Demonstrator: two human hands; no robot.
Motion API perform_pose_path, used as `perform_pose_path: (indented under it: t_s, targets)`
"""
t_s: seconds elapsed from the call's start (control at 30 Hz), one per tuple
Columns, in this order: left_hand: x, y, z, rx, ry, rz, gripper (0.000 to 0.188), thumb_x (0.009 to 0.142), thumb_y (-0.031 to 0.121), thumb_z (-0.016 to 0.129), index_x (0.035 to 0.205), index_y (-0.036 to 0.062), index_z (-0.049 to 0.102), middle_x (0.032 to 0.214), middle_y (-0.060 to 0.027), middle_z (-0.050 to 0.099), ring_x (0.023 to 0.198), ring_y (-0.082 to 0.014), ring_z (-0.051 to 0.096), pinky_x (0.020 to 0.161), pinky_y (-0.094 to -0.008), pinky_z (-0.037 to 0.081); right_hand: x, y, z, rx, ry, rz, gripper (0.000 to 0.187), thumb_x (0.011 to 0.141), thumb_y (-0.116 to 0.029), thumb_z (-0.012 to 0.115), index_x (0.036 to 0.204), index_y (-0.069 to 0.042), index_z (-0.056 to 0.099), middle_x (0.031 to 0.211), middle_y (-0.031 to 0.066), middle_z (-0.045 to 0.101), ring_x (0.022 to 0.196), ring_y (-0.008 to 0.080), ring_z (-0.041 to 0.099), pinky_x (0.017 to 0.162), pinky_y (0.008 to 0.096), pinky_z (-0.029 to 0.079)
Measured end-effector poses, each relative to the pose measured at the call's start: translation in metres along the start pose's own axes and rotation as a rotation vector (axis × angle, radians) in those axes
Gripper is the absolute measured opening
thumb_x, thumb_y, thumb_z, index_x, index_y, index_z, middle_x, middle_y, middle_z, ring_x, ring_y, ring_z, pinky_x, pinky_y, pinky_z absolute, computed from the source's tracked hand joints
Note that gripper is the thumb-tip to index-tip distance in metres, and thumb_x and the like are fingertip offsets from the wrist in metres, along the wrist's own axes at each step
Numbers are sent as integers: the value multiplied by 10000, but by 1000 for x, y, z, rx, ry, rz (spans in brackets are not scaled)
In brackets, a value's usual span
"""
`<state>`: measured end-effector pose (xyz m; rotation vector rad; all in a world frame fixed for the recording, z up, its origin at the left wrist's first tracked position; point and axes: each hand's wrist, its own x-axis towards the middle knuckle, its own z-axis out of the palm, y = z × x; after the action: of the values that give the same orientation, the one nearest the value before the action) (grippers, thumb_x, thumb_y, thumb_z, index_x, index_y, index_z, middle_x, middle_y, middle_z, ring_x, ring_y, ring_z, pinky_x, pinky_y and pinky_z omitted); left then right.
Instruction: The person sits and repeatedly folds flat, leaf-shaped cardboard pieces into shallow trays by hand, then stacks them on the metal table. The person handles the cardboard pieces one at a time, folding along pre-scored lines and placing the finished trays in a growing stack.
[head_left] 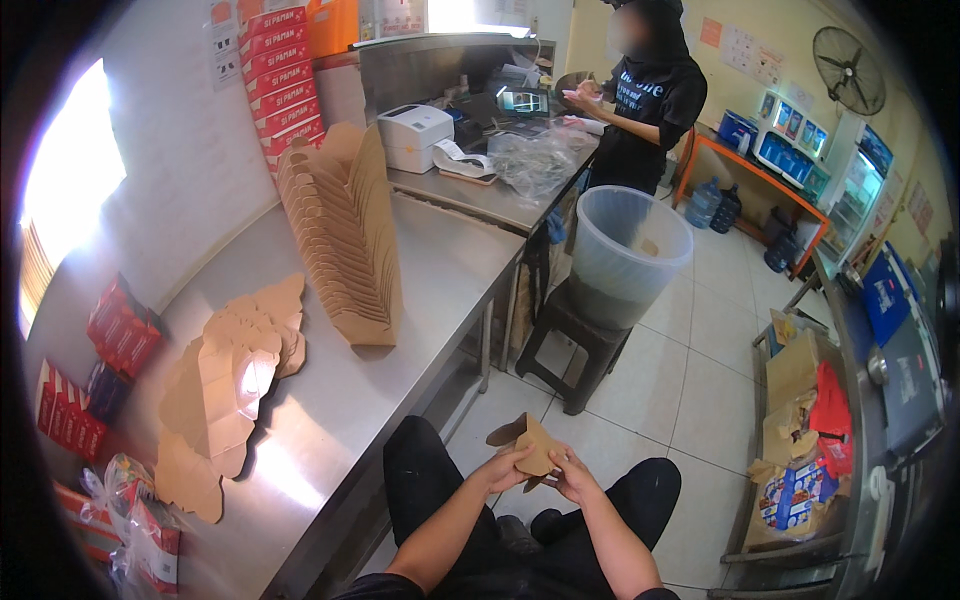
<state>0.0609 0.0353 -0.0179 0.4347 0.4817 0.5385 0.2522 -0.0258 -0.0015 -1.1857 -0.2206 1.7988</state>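
Between my knees, both hands grip a partly folded brown cardboard food box. My left hand pinches its left side, and my right hand presses on its right side. Flaps of the box stick out at the upper left and underneath. On the steel table to my left lies a loose pile of flat cardboard box blanks. Behind that pile stands a tall nested stack of folded cardboard boxes.
The steel table has red packets along its left edge. Ahead, a translucent tub rests on a dark stool. A person in black stands by a counter with a label printer. Shelves with cartons line the right.
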Motion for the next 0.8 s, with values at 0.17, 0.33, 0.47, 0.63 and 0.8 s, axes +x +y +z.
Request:
perform_pose_path:
  t_s: [0.17,0.33,0.47,0.63,0.8]
  targets:
    - [1,-2,1,-38,-39,-18,546,1050,329,540,1496,55,383,1448,-132,513,1338,-273,517,1133,-437,415,7,8,-7,-35,-44,-148,541,893,-202,796,1315,-206,457,1280,76,572,1189,259,566,989,483,485]
    - [1,-3,2,-100,-27,26,564,1055,370,508,1514,70,375,1471,-128,501,1359,-283,496,1149,-443,390,9,6,-6,-22,-73,-165,590,877,-161,796,1339,-202,432,1294,75,555,1210,258,556,973,458,478]
    - [-9,-1,18,-151,-56,14,561,1055,396,510,1500,74,393,1468,-132,502,1361,-278,497,1143,-447,399,9,16,-5,-114,-86,-265,574,892,-188,783,1333,-183,415,1289,82,554,1200,256,556,975,469,486]
    - [-8,1,14,-214,-211,60,556,1049,308,545,1520,68,373,1476,-121,501,1349,-270,512,1124,-449,423,5,17,4,-35,109,-231,608,908,-325,782,1341,-153,390,1317,108,531,1210,267,548,975,454,503]
    - [10,-20,-8,380,166,151,477,980,128,666,1421,29,512,1346,-87,615,1213,-213,609,1029,-365,491,13,24,0,-317,217,-159,683,880,-395,805,1345,-120,387,1319,150,522,1186,277,569,989,437,500]
